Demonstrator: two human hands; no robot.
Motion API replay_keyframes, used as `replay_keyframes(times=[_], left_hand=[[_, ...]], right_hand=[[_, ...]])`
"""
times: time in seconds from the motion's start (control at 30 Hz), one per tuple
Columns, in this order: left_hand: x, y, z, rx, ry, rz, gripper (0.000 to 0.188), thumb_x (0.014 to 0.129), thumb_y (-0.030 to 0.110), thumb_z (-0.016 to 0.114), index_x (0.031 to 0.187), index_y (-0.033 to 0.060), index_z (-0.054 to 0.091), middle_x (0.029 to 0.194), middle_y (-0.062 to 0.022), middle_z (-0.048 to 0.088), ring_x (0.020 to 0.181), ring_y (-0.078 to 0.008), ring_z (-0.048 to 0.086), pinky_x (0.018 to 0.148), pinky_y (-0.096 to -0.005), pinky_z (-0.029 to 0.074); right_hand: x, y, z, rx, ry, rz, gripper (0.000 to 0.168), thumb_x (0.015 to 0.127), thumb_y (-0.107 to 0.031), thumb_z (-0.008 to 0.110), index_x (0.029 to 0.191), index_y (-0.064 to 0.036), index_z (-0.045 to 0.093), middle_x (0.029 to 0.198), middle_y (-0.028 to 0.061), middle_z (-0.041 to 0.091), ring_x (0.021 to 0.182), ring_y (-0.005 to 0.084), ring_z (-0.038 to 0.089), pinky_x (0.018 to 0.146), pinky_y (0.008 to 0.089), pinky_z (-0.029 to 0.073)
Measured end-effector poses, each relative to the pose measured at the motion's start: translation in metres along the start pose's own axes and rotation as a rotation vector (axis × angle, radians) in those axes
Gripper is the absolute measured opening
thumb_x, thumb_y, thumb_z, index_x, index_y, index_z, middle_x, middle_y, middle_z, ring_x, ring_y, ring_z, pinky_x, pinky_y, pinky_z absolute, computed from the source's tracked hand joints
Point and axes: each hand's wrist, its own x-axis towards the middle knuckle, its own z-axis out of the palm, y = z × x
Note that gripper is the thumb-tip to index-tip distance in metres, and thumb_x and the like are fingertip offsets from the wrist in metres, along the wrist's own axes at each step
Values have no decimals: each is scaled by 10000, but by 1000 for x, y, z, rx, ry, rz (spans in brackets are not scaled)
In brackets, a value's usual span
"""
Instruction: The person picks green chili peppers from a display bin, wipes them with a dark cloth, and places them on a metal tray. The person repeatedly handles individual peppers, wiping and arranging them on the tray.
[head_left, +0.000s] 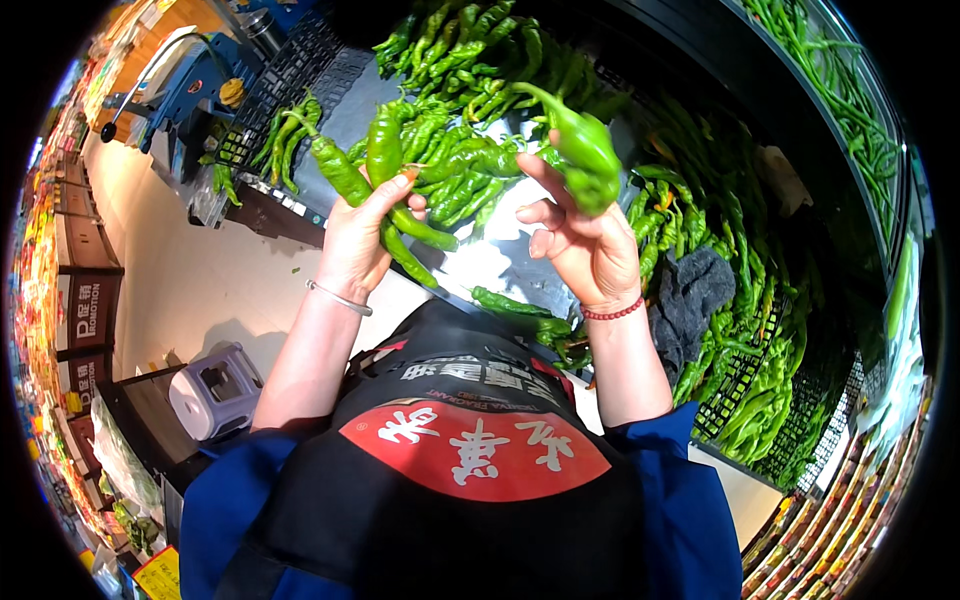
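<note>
My left hand (367, 229) is closed around several long green peppers (335, 169), whose ends stick out above and below the fist. At the right, my right hand (589, 251) has its palm up and its lower fingers curled loosely. A broad, twisted green pepper (589, 150) is held at its index finger and thumb side, the stem pointing up and left. This pepper is slightly blurred and covers part of the fingers. Beneath both hands, more green peppers (457, 169) lie in rows on a grey, brightly lit display surface (525, 274).
Black plastic grids (300, 56) edge the display. A dark cloth (690, 300) rests on peppers at the right. Loose peppers (502, 301) lie near my apron (480, 390). A blue bag-sealing device (187, 94) stands upper left. On the floor sits a plastic stool (217, 390).
</note>
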Motion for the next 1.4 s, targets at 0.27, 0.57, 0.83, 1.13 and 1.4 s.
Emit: replay_keyframes(times=[0.27, 0.57, 0.83, 1.13, 1.4], left_hand=[[-2, -6, -62, 63, 63, -304, 257, 891, 117, 621, 1094, -27, 558, 956, -103, 621, 800, -163, 614, 702, -311, 543], [121, 11, -130, 683, 130, -63, 398, 851, 103, 526, 1240, 21, 502, 1042, -89, 618, 876, -147, 598, 742, -292, 478], [233, 13, -141, 1157, -51, 32, 647, 832, 197, 585, 1428, 42, 386, 1297, -187, 560, 1185, -267, 541, 1010, -323, 399], [265, -6, -164, 828, -256, -126, 534, 945, 209, 472, 1459, 94, 384, 1413, -99, 474, 1258, -179, 465, 1055, -260, 339], [264, -11, -171, 1089, -305, 19, 518, 970, 159, 465, 1474, 141, 349, 1440, -153, 447, 1336, -237, 410, 1102, -286, 277]], right_hand=[[23, 33, -25, -684, 509, -270, 216, 900, -183, 681, 1038, -24, 633, 844, 28, 657, 632, 77, 583, 532, 213, 464], [43, 72, -51, -660, 691, -14, 258, 885, -154, 694, 1033, -14, 536, 729, 17, 622, 468, 52, 518, 368, 192, 359], [135, 113, -40, -1275, 708, -19, 541, 790, -279, 769, 1124, 76, 535, 1000, 210, 673, 826, 255, 672, 726, 331, 529], [124, 153, -86, -1263, 605, 176, 516, 840, -197, 657, 1258, 66, 510, 1158, 199, 633, 690, 194, 653, 713, 329, 515], [72, 147, -91, -879, 741, 92, 300, 888, -57, 590, 1172, 33, 557, 932, 65, 639, 651, 86, 573, 599, 228, 473]])
